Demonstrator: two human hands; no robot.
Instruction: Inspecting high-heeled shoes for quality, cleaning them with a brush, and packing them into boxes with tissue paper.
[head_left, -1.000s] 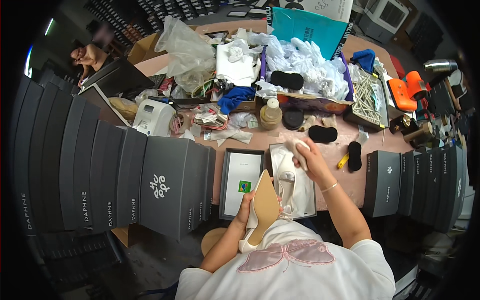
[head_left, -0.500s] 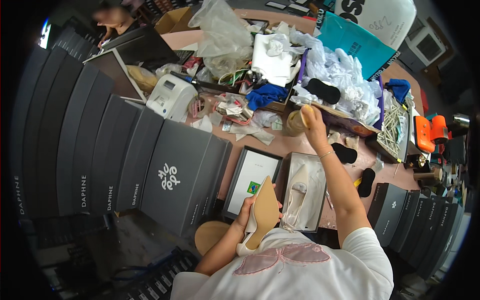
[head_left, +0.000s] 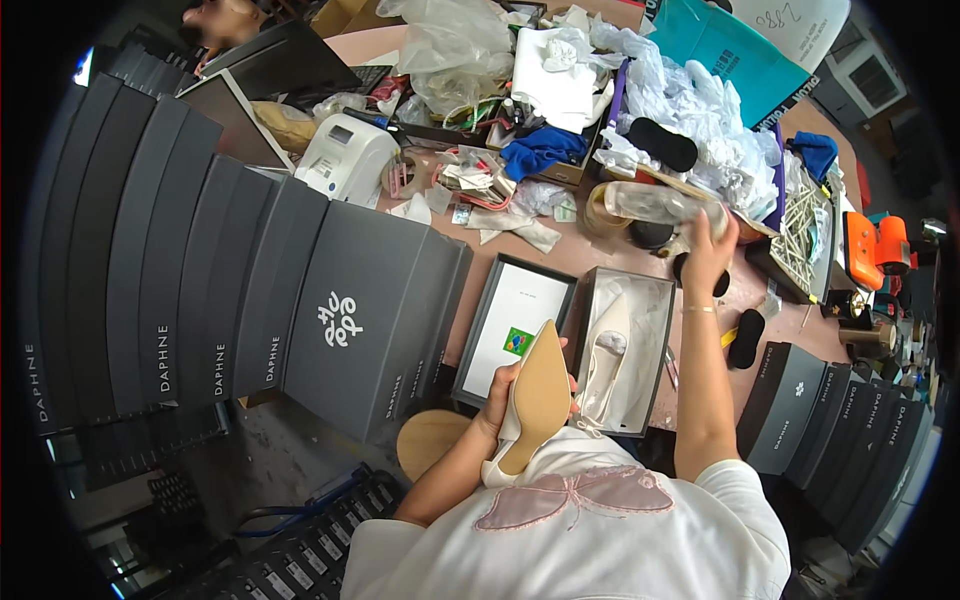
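My left hand [head_left: 503, 393] grips a cream pointed-toe shoe [head_left: 535, 400], its tan sole facing up. The matching shoe [head_left: 602, 365] lies in an open grey shoebox [head_left: 655, 395], with pale stuffing inside it. My right hand [head_left: 708, 255], a little smeared by motion, has its fingers round the right end of a clear bottle [head_left: 650, 203]. The bottle is tipped nearly level above the tabletop. Its left end overlaps a squat amber-tinted jar [head_left: 603, 220]. Left of the shoebox, a dark-rimmed lid [head_left: 490, 345] lies with its white inside up, bearing a small green card [head_left: 517, 341].
Grey shoeboxes [head_left: 365, 300] line the left, with more [head_left: 785, 405] at right. A white label printer [head_left: 347, 160] stands at the back left. Crumpled white wrapping [head_left: 735, 140] fills a purple-edged box. Black shoe-shaped pads [head_left: 745, 338] and an orange tape dispenser [head_left: 872, 248] are at right.
My right hand has moved right, away from the jar, and the clear bottle now shows sideways in it. My left hand still holds the shoe sole up. The whole view has shifted slightly.
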